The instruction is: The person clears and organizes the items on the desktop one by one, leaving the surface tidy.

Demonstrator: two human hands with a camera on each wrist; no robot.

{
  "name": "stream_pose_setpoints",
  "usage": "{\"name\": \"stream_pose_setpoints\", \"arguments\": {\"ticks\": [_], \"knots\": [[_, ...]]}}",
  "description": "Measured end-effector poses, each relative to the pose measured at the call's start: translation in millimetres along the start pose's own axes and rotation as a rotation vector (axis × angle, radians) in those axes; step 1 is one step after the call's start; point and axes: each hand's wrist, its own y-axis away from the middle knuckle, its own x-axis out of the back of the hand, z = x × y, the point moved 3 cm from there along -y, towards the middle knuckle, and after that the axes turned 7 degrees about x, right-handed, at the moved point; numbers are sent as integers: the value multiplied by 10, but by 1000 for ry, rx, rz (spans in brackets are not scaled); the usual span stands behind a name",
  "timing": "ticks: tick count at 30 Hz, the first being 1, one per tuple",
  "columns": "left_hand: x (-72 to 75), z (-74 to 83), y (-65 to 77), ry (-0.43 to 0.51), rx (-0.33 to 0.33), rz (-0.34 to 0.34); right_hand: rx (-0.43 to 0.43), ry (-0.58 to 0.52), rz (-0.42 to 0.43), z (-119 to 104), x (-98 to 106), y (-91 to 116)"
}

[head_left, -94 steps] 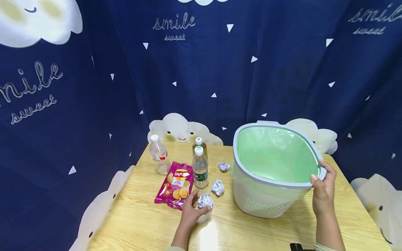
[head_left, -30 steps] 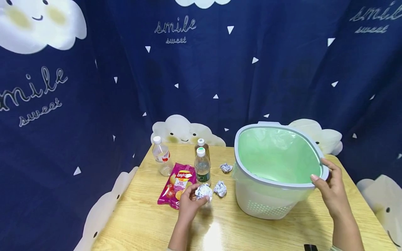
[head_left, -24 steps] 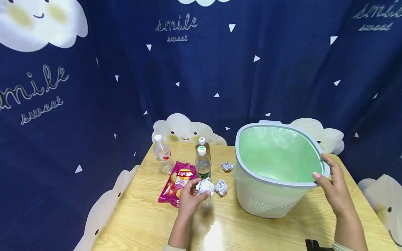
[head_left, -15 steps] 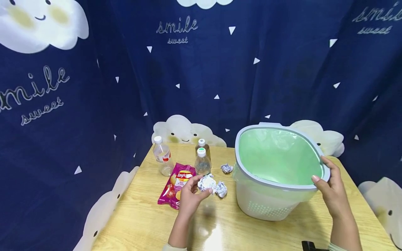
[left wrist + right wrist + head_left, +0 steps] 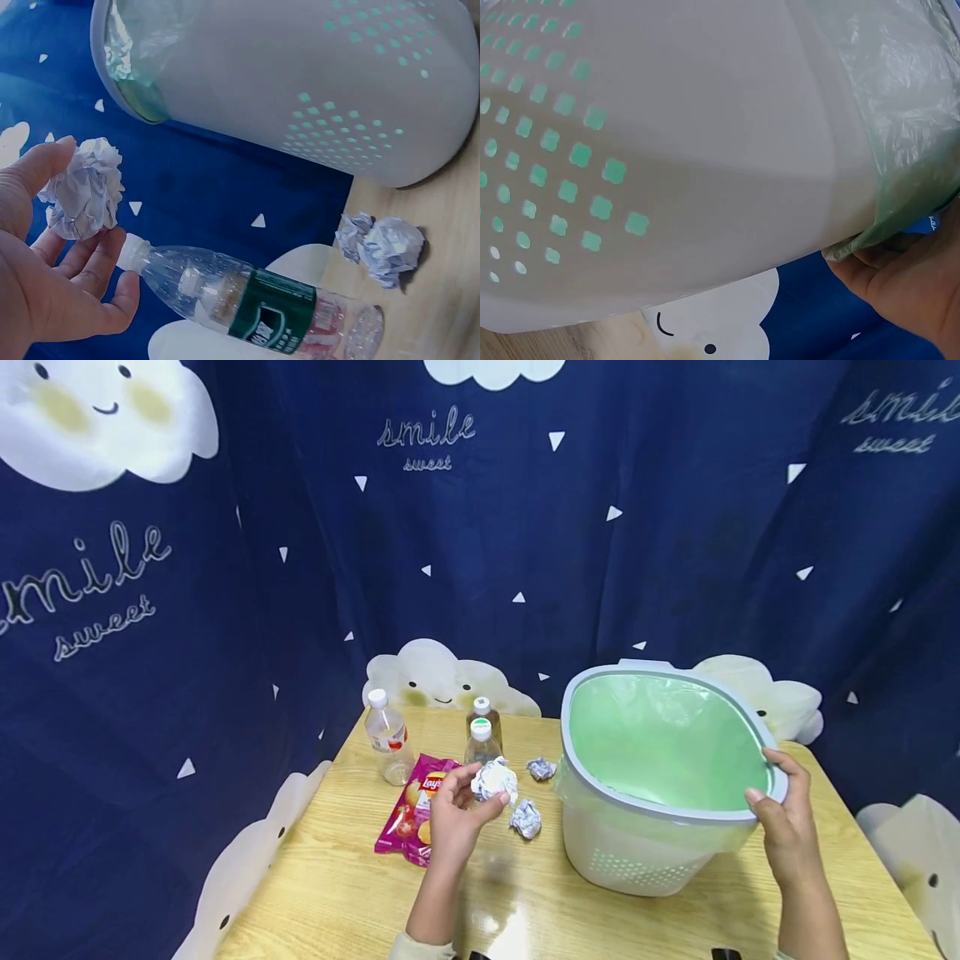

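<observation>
My left hand (image 5: pixel 457 818) pinches a crumpled paper ball (image 5: pixel 495 779) between thumb and fingers, raised off the table in front of the bottles. In the left wrist view the same paper ball (image 5: pixel 86 191) sits at the fingertips, close to the cap of a clear bottle with a green label (image 5: pixel 274 311). My right hand (image 5: pixel 787 822) grips the right rim of a pale trash bin (image 5: pixel 637 852), thumb outside. A green plastic liner (image 5: pixel 660 735) covers the bin's inside and folds over its rim. In the right wrist view, the fingers (image 5: pixel 877 277) are partly hidden by the liner.
Two more paper balls lie on the table: a nearer paper ball (image 5: pixel 526 819) and a farther paper ball (image 5: pixel 542 768). A purple chip bag (image 5: pixel 408 818), a clear bottle (image 5: pixel 390 743) and a brown bottle (image 5: pixel 491 714) stand or lie left of the bin. A blue curtain (image 5: pixel 480 527) hangs behind.
My left hand has taken hold of the nearest paper ball and lifted it off the table, up and slightly toward the bin. The right hand stays at the bin's rim.
</observation>
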Motion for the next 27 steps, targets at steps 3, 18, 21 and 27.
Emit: {"name": "stream_pose_setpoints", "arguments": {"ticks": [3,18,21,27], "knots": [[-17,-6,-31,9,-17,2,3,-7,23,-9,-8,4],[-253,524,-21,29,-65,-86,31,-63,33,-30,-11,7],[-293,545,-38,48,-65,-101,29,-67,29,-18,-13,-5],[-320,385,-154,69,-48,-102,15,-69,37,-16,-29,8]]}}
